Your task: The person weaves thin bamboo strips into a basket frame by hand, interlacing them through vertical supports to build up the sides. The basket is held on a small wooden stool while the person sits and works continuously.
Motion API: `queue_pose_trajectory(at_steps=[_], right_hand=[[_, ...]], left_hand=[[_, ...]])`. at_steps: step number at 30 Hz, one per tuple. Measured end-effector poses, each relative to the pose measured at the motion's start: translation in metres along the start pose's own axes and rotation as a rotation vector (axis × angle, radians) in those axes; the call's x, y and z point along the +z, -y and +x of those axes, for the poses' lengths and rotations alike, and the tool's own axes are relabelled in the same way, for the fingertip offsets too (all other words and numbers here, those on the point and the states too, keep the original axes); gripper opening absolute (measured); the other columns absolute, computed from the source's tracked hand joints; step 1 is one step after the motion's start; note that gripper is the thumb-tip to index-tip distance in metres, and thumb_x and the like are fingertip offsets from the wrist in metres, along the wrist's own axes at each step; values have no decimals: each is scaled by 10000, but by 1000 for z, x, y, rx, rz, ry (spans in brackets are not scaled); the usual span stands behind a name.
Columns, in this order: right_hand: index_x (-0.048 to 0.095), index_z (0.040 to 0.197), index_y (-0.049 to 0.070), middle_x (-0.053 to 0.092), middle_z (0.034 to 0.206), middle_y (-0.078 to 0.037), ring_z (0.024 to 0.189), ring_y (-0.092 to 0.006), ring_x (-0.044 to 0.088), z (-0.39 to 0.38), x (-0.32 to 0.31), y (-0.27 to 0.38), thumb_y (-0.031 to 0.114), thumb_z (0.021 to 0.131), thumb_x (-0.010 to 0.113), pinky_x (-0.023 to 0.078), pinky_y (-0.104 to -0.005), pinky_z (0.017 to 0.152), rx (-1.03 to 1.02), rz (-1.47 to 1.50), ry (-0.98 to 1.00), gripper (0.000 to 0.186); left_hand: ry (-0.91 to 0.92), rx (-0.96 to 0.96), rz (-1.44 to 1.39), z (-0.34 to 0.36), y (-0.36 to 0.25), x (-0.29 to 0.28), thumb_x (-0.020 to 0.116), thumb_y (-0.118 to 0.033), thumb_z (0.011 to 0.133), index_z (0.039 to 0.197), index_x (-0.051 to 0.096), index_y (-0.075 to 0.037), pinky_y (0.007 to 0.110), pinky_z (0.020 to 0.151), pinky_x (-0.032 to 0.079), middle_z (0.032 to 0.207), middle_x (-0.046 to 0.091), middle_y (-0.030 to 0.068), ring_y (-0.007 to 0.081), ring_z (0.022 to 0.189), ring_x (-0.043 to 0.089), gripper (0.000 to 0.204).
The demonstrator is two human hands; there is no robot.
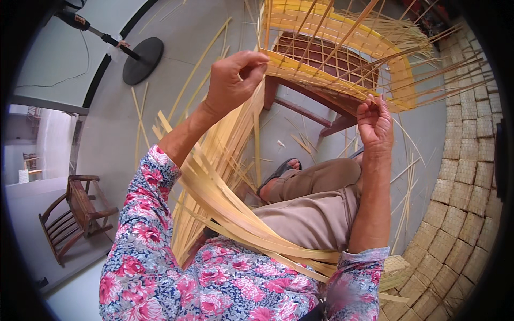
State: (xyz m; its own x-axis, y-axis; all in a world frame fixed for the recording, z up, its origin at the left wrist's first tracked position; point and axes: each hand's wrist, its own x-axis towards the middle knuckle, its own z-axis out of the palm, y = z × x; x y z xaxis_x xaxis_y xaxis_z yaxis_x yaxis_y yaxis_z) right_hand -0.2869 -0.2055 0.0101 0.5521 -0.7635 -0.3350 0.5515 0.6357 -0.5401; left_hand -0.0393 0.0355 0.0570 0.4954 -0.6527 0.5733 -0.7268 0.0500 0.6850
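Note:
A half-woven bamboo basket (334, 80) rests on a dark red wooden stool (305, 109) in front of me. Its walls are yellow bands, its base is an open lattice, and long loose stakes stick up and out to the right. My left hand (235, 80) is closed, its thumb and fingers pinching the yellow bamboo strip at the basket's near left corner. At the near right end of the same side, my right hand (376, 120) is closed too, its fingertips pinching the strip. A bundle of pale bamboo strips (235, 198) lies across my lap.
Stacked woven bundles (455, 176) line the right side. More loose strips (409, 198) are scattered over the grey floor. To the left are a small wooden chair (80, 214) and a stand with a round black base (143, 60). Split bamboo (399, 32) is piled behind the basket.

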Motion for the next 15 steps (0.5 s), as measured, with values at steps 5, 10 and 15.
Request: queue_pose_trajectory(at_steps=[5,10,15], right_hand=[[623,1051,11,692,904,-104,797,-189,684,-2,8,-1,122,980,653,597,-311,670,12,29,13,135],[621,1049,9,684,926,-103,825,-189,691,1,7,-8,104,982,648,621,-315,731,-48,-15,13,119],[619,1049,-2,676,954,-114,867,-209,697,13,14,-12,97,985,640,632,-337,791,-90,-42,-12,119]], left_hand=[[102,-21,310,26,-14,22,688,-82,867,1112,694,-60,300,590,527,696,696,68,147,594,666,247],[172,-39,569,33,2,29,628,-165,820,951,700,-44,396,608,548,717,703,137,314,630,688,192],[247,-59,640,34,3,25,606,-159,812,876,667,-27,405,612,547,722,694,162,330,648,689,159]])
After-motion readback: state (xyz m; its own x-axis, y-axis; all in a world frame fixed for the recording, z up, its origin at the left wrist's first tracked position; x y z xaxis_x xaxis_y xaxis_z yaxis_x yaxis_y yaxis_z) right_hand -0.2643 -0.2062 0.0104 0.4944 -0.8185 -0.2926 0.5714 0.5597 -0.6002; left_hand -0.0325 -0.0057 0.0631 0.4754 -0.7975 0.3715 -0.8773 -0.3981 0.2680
